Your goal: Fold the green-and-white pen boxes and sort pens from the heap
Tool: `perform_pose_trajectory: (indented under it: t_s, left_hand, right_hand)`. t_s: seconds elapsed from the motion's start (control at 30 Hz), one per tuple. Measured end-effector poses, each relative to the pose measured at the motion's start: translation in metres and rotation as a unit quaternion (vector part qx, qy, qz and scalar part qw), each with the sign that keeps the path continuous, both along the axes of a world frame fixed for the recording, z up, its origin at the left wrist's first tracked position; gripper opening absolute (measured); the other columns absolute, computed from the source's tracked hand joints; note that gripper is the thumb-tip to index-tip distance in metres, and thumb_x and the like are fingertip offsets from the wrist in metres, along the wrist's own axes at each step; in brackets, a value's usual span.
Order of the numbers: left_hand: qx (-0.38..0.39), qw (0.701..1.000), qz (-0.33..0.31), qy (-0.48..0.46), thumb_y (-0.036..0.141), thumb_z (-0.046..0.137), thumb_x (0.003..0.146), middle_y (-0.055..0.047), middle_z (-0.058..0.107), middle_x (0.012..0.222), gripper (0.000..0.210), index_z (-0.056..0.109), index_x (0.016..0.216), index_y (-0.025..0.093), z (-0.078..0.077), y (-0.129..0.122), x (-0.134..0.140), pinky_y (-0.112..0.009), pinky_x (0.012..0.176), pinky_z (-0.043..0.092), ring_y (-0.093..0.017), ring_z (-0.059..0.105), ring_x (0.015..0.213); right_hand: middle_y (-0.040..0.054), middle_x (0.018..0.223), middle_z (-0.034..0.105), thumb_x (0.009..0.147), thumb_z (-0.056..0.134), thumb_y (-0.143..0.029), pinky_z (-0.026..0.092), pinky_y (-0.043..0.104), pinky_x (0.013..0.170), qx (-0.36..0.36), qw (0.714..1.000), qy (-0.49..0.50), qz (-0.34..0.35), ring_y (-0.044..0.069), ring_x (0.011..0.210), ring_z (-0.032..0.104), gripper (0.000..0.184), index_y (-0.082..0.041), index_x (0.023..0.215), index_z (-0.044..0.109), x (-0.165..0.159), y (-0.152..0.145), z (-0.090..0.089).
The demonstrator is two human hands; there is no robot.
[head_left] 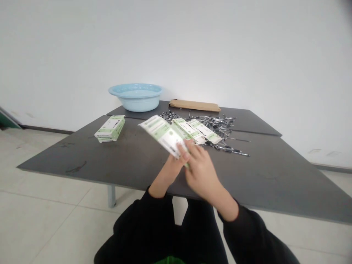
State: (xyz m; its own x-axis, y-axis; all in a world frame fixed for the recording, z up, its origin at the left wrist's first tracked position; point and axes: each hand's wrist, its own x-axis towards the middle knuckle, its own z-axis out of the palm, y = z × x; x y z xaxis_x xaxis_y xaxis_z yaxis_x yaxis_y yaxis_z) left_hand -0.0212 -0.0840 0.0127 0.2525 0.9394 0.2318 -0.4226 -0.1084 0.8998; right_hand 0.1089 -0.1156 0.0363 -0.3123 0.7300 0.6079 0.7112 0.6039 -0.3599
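Observation:
Above the near part of the table, both hands are on a flattened white-and-green cardboard box (pixel 162 134), tilted up to the left. My right hand (pixel 202 167) is closed on its lower right end, with fingers bent over the edge. Partly behind the box, my left hand (pixel 172 169) grips it from below; most of its fingers are hidden. Just beyond lie more flat boxes of the same print (pixel 206 130), resting on a loose heap of black-and-clear pens (pixel 220 124).
Formed boxes in a small stack (pixel 110 126) stand at the left of the dark table (pixel 132 161). A light blue basin (pixel 140 102) is at the back left. Along the back lies a long brown cardboard piece (pixel 195 105), close to the white wall (pixel 192 47).

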Motion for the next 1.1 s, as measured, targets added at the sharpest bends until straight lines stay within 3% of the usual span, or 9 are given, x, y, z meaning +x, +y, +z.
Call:
perform_pose_trajectory:
  t_s: [0.1,0.2,0.27,0.33,0.6,0.73,0.87,0.97,1.1]
  left_hand:
    - [-0.099,0.986,-0.032,-0.127,0.045,0.063,0.088,-0.015,0.069,0.129,0.056,0.061,0.134,0.014,0.0,-0.023,0.004,-0.047,0.111,0.046,-0.033,0.06,0.128]
    - [-0.176,0.968,-0.041,-0.176,0.034,0.066,0.087,-0.017,0.073,0.122,0.055,0.059,0.136,0.009,-0.002,-0.036,-0.003,-0.05,0.11,0.047,-0.035,0.063,0.123]
    - [-0.204,0.962,-0.058,-0.172,0.029,0.068,0.087,-0.018,0.074,0.12,0.053,0.06,0.135,0.008,-0.003,-0.043,-0.008,-0.051,0.11,0.047,-0.036,0.064,0.122]
    - [-0.202,0.962,-0.078,-0.167,0.027,0.066,0.089,-0.019,0.073,0.122,0.051,0.06,0.135,0.008,-0.004,-0.05,-0.011,-0.054,0.11,0.046,-0.037,0.064,0.122]
    - [-0.207,0.965,-0.07,-0.146,0.024,0.068,0.087,-0.019,0.074,0.118,0.042,0.067,0.126,0.007,-0.007,-0.066,-0.012,-0.054,0.11,0.046,-0.038,0.064,0.122]
    - [-0.205,0.966,-0.096,-0.124,0.026,0.068,0.087,-0.02,0.075,0.114,0.042,0.068,0.124,0.006,-0.013,-0.072,-0.015,-0.052,0.106,0.049,-0.038,0.067,0.117]
    - [-0.185,0.946,-0.267,-0.026,0.036,0.068,0.089,-0.021,0.075,0.114,0.048,0.065,0.129,0.009,-0.007,-0.078,-0.031,-0.049,0.093,0.057,-0.036,0.072,0.106]
    - [-0.152,0.88,-0.437,0.105,0.042,0.066,0.09,-0.018,0.075,0.115,0.047,0.067,0.128,0.014,0.007,-0.078,-0.051,-0.046,0.093,0.056,-0.031,0.072,0.105]
    - [-0.181,0.811,-0.52,0.196,0.046,0.066,0.089,-0.011,0.077,0.106,0.046,0.069,0.125,0.018,0.011,-0.068,-0.069,-0.044,0.089,0.057,-0.029,0.073,0.099]
  right_hand:
    - [0.0166,0.164,0.03,0.089,0.058,-0.021,0.037,0.066,0.108,-0.066,0.996,-0.024,0.049,0.044,0.145,0.034,0.057,-0.021,0.146,0.052,-0.005,-0.035,-0.004]
    - [0.0112,0.15,0.052,0.095,0.056,-0.025,0.041,0.056,0.11,-0.112,0.986,0.071,0.104,0.033,0.136,0.049,0.028,-0.026,0.12,0.069,0.02,-0.043,0.003]
    - [0.0092,0.129,0.065,0.097,0.054,-0.024,0.048,0.048,0.104,-0.109,0.974,0.181,0.08,0.027,0.122,0.059,0.021,-0.026,0.107,0.071,0.039,-0.041,0.008]
    - [0.0077,0.114,0.067,0.096,0.054,-0.024,0.051,0.042,0.096,-0.098,0.963,0.249,0.041,0.024,0.113,0.063,0.017,-0.026,0.101,0.071,0.051,-0.038,0.008]
    - [0.0057,0.11,0.069,0.097,0.057,-0.035,0.051,0.038,0.087,-0.245,0.909,0.333,0.055,0.02,0.096,0.064,0.017,-0.026,0.11,0.065,0.043,-0.057,-0.023]
    - [0.0058,0.108,0.068,0.095,0.06,-0.038,0.053,0.037,0.085,-0.272,0.877,0.395,0.043,0.02,0.093,0.065,0.025,-0.027,0.117,0.06,0.04,-0.061,-0.037]
    - [0.0047,0.11,0.065,0.094,0.063,-0.043,0.054,0.034,0.083,-0.248,0.867,0.429,0.047,0.019,0.093,0.064,0.03,-0.03,0.121,0.059,0.046,-0.064,-0.04]
    - [0.007,0.119,0.066,0.093,0.06,-0.056,0.054,0.034,0.086,-0.254,0.855,0.446,0.081,0.022,0.104,0.064,0.043,-0.032,0.128,0.058,0.059,-0.069,-0.035]
    - [0.0115,0.126,0.066,0.082,0.046,-0.083,0.056,0.037,0.076,-0.342,0.803,0.449,0.193,0.027,0.101,0.067,0.074,-0.031,0.133,0.056,0.078,-0.077,-0.024]
